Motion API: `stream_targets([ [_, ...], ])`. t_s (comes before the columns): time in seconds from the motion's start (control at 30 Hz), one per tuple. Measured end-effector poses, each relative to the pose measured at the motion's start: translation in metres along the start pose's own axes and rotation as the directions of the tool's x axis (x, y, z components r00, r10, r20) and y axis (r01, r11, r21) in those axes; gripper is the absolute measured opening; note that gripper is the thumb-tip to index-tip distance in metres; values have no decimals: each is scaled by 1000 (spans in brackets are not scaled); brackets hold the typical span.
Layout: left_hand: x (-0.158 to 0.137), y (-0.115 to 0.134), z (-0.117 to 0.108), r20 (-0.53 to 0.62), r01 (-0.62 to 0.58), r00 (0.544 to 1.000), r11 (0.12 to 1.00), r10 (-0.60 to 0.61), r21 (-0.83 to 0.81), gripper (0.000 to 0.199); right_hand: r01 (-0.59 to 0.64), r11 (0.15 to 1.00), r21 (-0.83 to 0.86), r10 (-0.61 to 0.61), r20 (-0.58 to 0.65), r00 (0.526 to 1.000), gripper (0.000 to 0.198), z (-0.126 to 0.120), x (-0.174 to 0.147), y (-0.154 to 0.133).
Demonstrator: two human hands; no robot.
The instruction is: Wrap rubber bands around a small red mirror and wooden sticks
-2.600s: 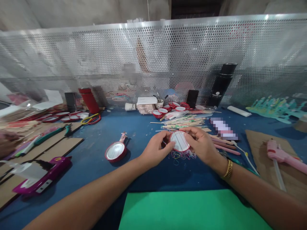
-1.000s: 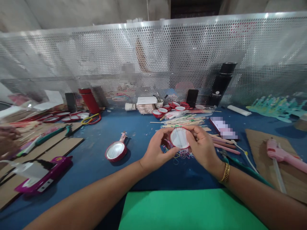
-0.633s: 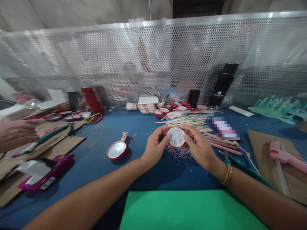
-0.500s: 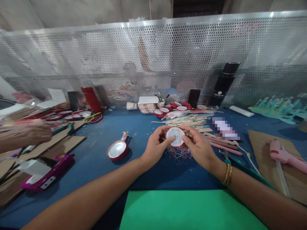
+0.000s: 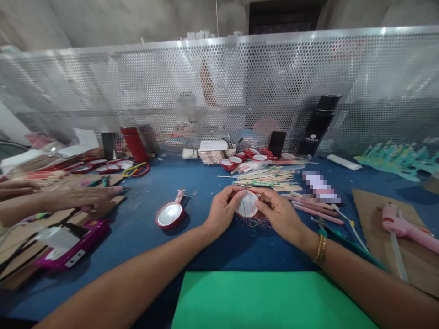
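Note:
My left hand (image 5: 224, 211) and my right hand (image 5: 284, 214) both grip a small round red-rimmed drum (image 5: 247, 204) by its sides. Thin threads run across its white face, and my thumbs rest on that face. Beneath it, a tangle of coloured threads (image 5: 255, 224) lies on the blue table (image 5: 212, 256). To the left of my hands sits a similar red-rimmed drum (image 5: 169, 214), with a short pinkish neck at its far side. Beyond my fingertips are several thin sticks (image 5: 270, 176). Several pink rods (image 5: 318, 213) lie beside my right hand.
Green-handled pliers (image 5: 346, 242) and a pink glue gun (image 5: 401, 221) on cardboard are at right. A green sheet (image 5: 270, 299) lies in front. At left, a co-worker's hand (image 5: 75, 197) holds pliers near a purple power strip (image 5: 78, 246). A perforated metal panel (image 5: 147, 87) stands behind.
My right hand's fingers have shifted on the drum, which has moved slightly downward. The co-worker's hand has come further in from the left, with pliers. The view has shifted slightly.

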State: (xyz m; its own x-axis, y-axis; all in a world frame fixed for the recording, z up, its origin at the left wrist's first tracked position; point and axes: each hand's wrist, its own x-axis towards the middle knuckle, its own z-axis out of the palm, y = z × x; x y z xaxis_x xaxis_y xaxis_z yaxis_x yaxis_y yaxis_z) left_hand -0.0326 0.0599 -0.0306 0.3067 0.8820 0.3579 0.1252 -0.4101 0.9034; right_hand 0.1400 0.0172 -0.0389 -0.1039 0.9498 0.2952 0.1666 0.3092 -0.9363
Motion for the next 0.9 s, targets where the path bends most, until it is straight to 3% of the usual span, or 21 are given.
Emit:
stream_targets([
  [0.1,-2,0,-2,53,-78,996,994,74,75,39,-40,998,41,41,-13,999,39,-1,2,-1],
  [0.23,-6,4,-5,185,-263,959,915,213,307,87,16,997,73,-14,-37,999,37,-3,4,-2],
  [0.27,-7,6,-5,222,-300,947,882,231,364,91,34,997,70,-31,-47,998,36,-3,5,-1],
  [0.43,-9,9,-6,298,-373,921,782,249,499,72,47,999,4,-47,-37,998,37,-5,6,2],
  [0.6,-12,4,-6,331,-398,911,726,244,560,83,93,989,-115,-95,-8,995,41,-6,3,-4],
  [0.9,-12,5,-6,332,-422,900,753,282,505,74,73,977,-198,-74,5,997,41,-5,1,-7],
])
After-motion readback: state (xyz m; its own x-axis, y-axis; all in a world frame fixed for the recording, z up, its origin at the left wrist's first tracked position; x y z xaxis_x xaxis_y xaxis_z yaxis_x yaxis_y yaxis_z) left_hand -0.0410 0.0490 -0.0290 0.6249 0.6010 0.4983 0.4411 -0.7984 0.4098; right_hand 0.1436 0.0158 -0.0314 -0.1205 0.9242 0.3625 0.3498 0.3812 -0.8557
